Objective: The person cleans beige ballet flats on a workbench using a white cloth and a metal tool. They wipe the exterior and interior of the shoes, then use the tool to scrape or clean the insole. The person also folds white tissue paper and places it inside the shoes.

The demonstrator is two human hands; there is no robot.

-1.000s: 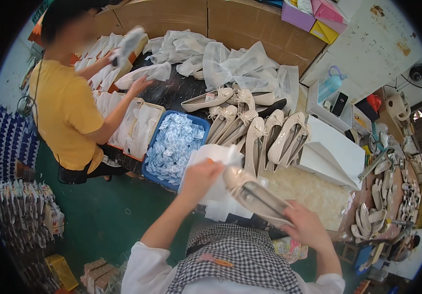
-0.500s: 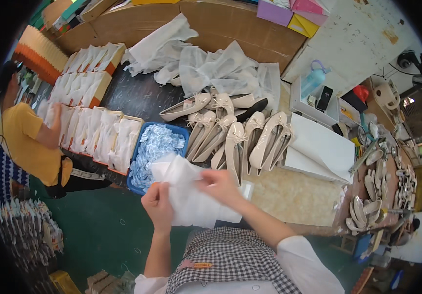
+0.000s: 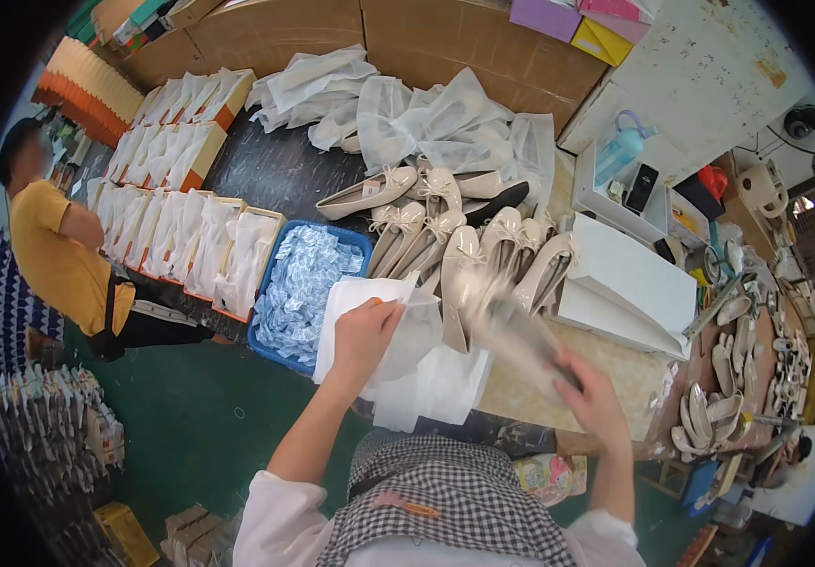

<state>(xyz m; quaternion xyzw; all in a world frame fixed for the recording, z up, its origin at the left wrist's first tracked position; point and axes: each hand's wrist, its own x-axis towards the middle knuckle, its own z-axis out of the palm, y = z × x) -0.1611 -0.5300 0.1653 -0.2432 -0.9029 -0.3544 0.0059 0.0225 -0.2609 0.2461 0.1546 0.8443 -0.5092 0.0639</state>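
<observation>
My left hand (image 3: pixel 364 342) pinches a thin white wrapping sheet (image 3: pixel 434 380) by its upper edge, beside the blue basket. A translucent flap of it hangs to the right of my fingers. On the right, my right hand (image 3: pixel 598 399) is closed around the heel end of a glossy beige flat shoe (image 3: pixel 519 331). Motion blurs this shoe; its toe points up and left, over the pile of beige bow-front shoes (image 3: pixel 398 236). One dark shoe (image 3: pixel 500 208) lies among the pile.
The blue basket (image 3: pixel 366 248) holds small blue-and-white packets. Open boxes (image 3: pixel 249 269) of white-wrapped items stand left, near a person in a yellow shirt (image 3: pixel 58 236). Crumpled white sheets (image 3: pixel 455 118) lie at the back. A white box (image 3: pixel 625 293) sits right, with more shoes (image 3: pixel 705 416) beyond.
My right hand has left the white sheet and moved right, and now holds a beige shoe. My left hand still grips the sheet, slightly farther right. The yellow-shirted person's arm has drawn back from the boxes.
</observation>
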